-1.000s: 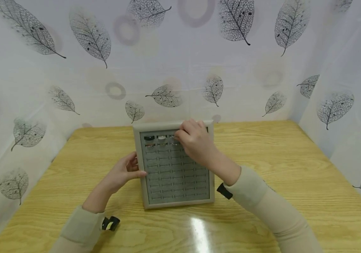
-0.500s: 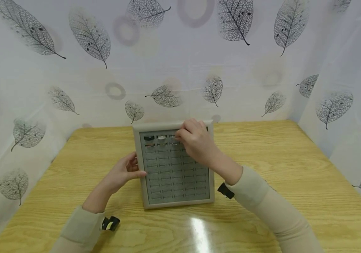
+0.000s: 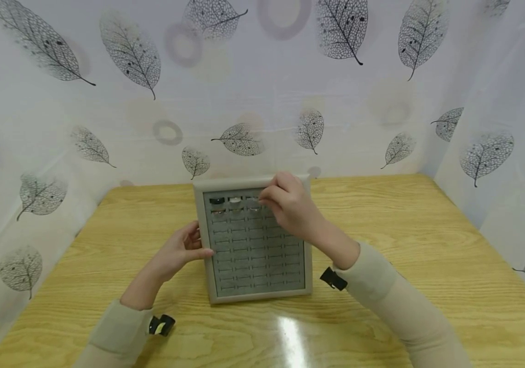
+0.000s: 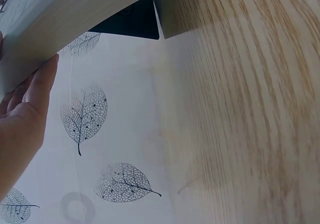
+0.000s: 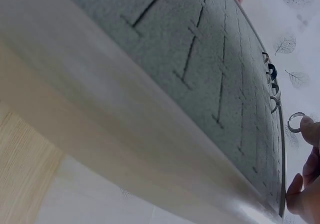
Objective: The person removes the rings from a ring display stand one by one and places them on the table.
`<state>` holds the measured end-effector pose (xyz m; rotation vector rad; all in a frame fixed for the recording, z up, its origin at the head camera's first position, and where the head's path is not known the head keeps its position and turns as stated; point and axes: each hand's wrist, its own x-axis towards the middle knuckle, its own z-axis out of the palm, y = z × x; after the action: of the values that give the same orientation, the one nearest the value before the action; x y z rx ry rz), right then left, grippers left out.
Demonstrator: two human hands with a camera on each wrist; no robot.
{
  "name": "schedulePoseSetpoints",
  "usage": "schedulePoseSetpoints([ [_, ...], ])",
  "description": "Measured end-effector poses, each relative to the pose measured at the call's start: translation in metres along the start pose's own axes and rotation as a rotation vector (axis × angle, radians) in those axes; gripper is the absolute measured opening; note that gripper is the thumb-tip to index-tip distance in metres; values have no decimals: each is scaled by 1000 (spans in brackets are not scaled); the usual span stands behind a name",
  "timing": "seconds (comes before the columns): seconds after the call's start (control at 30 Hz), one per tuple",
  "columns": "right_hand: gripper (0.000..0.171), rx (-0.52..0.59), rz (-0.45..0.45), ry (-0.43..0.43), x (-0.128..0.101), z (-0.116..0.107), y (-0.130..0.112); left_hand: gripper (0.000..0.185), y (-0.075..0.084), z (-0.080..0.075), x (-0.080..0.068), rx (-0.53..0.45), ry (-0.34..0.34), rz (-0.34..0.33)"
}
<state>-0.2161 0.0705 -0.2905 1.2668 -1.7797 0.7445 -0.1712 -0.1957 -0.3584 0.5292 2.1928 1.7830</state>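
Observation:
A grey ring tray (image 3: 208, 266) with rows of slots lies mid-table. Three rings (image 3: 235, 200) sit in its far row, more just below. My right hand (image 3: 268, 198) hovers over the tray's far right part, fingers curled. In the right wrist view its fingertips (image 5: 309, 130) pinch a small silver ring (image 5: 295, 121) just above the foam (image 5: 200, 59), past the seated rings (image 5: 270, 75). My left hand (image 3: 200, 246) holds the tray's left rim, thumb on top. Its fingers (image 4: 35, 97) lie against the tray's side (image 4: 75, 14).
The wooden table (image 3: 405, 230) stretches on both sides of the tray and in front of it. A white leaf-patterned curtain (image 3: 244, 92) closes in the back and both sides. Most of the tray's slots hold nothing.
My right hand has shifted a little to the right and toward me, uncovering the third column's rings. The left hand and the tray have stayed put.

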Motion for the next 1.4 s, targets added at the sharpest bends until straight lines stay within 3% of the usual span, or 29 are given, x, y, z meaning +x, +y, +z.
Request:
schedulePoseSetpoints([
  [0.47, 8, -16, -10, -26, -17, -22, 3, 74, 0, 1, 0, -8, -4, 11],
  [0.67, 29, -44, 0, -48, -29, -34, 7, 75, 0, 0, 0, 0, 7, -1],
  [0.87, 9, -64, 14, -47, -40, -47, 9, 77, 1, 0, 0, -11, 8, -6],
  [1.1, 8, -99, 48, -77, -54, -59, 12, 76, 0, 0, 0, -15, 9, -8],
  [1.27, 34, -112, 56, -73, -66, -65, 15, 77, -1, 0, 0, -21, 9, -15],
  [1.4, 38, -136, 71, -91, -76, -71, 15, 78, -1, 0, 0, -20, 10, -18],
])
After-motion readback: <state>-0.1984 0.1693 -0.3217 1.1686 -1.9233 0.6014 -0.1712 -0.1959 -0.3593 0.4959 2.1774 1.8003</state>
